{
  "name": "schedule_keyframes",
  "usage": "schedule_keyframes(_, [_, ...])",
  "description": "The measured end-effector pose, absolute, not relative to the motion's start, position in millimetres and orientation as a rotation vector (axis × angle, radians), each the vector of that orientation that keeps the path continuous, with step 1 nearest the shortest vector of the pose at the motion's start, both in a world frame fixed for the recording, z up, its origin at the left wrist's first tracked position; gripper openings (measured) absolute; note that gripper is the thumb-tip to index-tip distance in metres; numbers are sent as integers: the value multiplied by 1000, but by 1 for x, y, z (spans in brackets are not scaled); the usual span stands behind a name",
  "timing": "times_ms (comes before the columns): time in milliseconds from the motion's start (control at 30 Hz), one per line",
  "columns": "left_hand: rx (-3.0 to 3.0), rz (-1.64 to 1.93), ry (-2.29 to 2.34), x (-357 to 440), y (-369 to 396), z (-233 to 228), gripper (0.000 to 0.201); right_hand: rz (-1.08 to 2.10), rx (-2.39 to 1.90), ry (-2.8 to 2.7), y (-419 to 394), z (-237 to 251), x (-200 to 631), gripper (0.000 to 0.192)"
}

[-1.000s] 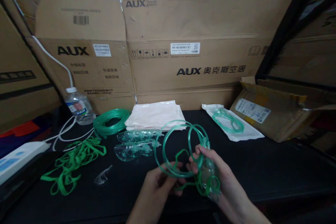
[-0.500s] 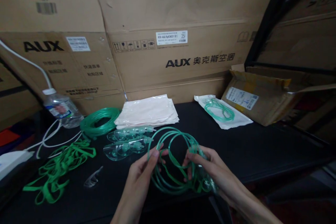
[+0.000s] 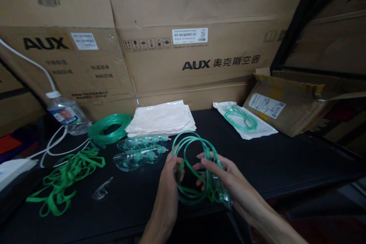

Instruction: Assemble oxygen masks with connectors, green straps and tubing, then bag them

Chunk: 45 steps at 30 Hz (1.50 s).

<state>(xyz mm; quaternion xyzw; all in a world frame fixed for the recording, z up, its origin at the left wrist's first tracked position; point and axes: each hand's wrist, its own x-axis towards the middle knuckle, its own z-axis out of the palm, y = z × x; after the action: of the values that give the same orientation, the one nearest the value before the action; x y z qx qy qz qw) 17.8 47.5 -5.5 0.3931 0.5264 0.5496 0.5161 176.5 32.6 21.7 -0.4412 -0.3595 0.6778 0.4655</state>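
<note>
Looping above the black table (image 3: 286, 167), a coil of green tubing (image 3: 190, 152) is being held between two hands. The left hand (image 3: 169, 177) is being closed around the coil's left side; the right hand (image 3: 221, 177) is being curled about the tubing and a clear mask (image 3: 219, 194). Judged light, springy and slippery, the coil is best being gripped where the loops bunch together.

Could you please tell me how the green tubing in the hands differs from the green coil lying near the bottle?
The held tubing is off the table, gripped by the left hand and right hand; the coil lies flat, untouched. The held tubing forms a few loose, open loops; the coil is wound tight and dense. Both are green, translucent tubing.
</note>
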Motion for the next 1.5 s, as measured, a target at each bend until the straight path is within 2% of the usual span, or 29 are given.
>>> schedule_keyframes(133, [1134, 1318, 1382, 21, 42, -4, 45, 1709, -1098, -866, 28, 22, 177, 56])
schedule_keyframes(267, [1433, 1246, 1281, 23, 39, -2, 36, 1741, -1115, -851, 24, 24, 176, 58])
schedule_keyframes(467, [1732, 1159, 1220, 22, 38, -2, 35, 1728, -1066, -762, 28, 22, 177, 49])
schedule_keyframes(633, [2162, 1097, 1391, 24, 35, 1, 40, 1774, -1090, -680, 27, 20, 175, 51])
schedule_keyframes(733, [2375, 1161, 1442, 28, 35, 4, 36, 1734, -1092, -608, 25, 21, 170, 55])
schedule_keyframes(833, [2437, 1206, 1470, 33, 36, 6, 33, 1704, -1018, -599, 28, 20, 167, 47])
schedule_keyframes(933, [2489, 1079, 1441, 37, 32, 9, 39, 1734, -937, -560, 33, 19, 167, 36])
schedule_keyframes(1067, [2432, 970, 1241, 35, 25, 24, 47, 1724, -964, -505, 34, 22, 170, 32])
schedule_keyframes(1167, [2286, 984, 1140, 12, 31, 44, 37, 1717, -986, -474, 33, 26, 172, 29])
schedule_keyframes(1233, [2279, 1053, 1295, -19, 44, 58, 31, 1735, -986, -455, 33, 27, 173, 29])
schedule_keyframes(1300, [2305, 1069, 1610, -61, 64, 69, 35, 1760, -952, -448, 34, 25, 175, 30])
schedule_keyframes(1400, [2360, 881, 2033, -127, 98, 79, 44, 1776, -876, -449, 34, 20, 178, 28])
schedule_keyframes(1500, [2491, 655, 1996, -170, 127, 81, 47, 1783, -876, -468, 33, 17, 180, 28])
